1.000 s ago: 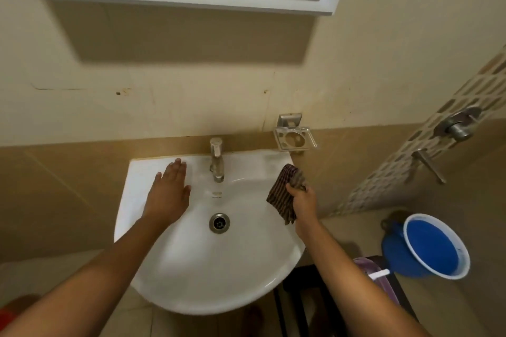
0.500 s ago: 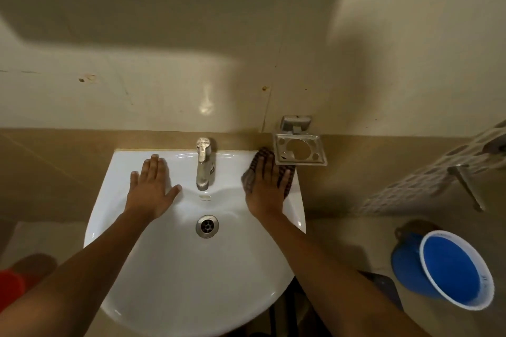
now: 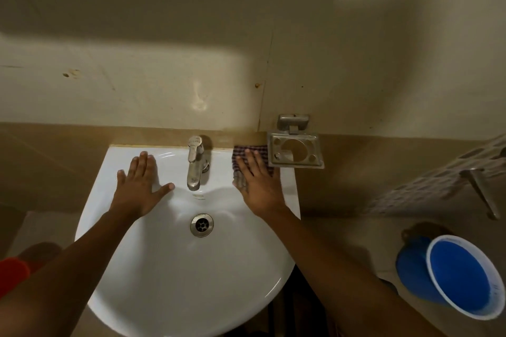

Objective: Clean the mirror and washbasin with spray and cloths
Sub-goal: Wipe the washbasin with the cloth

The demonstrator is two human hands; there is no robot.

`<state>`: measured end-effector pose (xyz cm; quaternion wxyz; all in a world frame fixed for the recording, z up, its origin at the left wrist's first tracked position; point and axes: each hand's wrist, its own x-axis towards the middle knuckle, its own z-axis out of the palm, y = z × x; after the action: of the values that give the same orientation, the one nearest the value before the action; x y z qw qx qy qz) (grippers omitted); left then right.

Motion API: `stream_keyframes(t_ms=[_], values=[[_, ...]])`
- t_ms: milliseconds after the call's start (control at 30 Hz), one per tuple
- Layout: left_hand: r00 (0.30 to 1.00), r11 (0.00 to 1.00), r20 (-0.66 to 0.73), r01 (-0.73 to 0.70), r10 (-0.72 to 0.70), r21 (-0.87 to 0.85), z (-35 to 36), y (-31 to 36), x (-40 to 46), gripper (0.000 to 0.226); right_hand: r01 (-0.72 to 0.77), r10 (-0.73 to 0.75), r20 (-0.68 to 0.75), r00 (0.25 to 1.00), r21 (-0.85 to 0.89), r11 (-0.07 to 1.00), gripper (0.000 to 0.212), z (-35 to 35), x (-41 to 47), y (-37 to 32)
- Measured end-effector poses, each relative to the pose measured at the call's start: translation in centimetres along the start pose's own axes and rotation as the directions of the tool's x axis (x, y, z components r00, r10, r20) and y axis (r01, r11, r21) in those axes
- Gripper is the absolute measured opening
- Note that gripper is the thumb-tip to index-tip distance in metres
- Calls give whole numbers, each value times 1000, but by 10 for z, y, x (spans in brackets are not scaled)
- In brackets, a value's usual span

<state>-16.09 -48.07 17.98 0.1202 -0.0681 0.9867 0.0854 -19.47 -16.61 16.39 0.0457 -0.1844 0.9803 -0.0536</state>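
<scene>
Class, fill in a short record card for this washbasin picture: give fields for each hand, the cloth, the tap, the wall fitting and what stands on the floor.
Left hand: flat, fingers straight, resting on the washbasin rim left of the tap
Right hand: flat, pressing the cloth onto the rim right of the tap
Cloth: dark checked, at the basin's back right corner
Tap: metal, at the middle of the back edge; no water visible
Wall fitting: metal soap holder, empty
Floor: blue bucket, lower right
</scene>
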Motion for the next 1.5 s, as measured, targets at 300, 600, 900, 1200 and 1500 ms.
stream_keyframes(t_ms=[300,600,900,1200,1500], values=[[999,1000,-38,1,-1,8,3,-4,-4,95,-300,288,-287,914,2,954,51,15,-33,30],[999,1000,-47,-5,5,9,1,-2,-3,94,-251,236,-320,918,-4,968,58,14,-17,-1],[998,999,-45,-40,40,-13,-2,-10,-3,92,-43,60,-191,980,92,995,55,17,27,-77],[976,979,-128,-186,175,-83,-17,-55,-6,72,-110,179,-254,951,266,958,53,30,-5,-107],[970,970,-110,-227,217,-90,-30,-96,-3,73,-28,211,-330,920,480,877,46,26,-17,-169]])
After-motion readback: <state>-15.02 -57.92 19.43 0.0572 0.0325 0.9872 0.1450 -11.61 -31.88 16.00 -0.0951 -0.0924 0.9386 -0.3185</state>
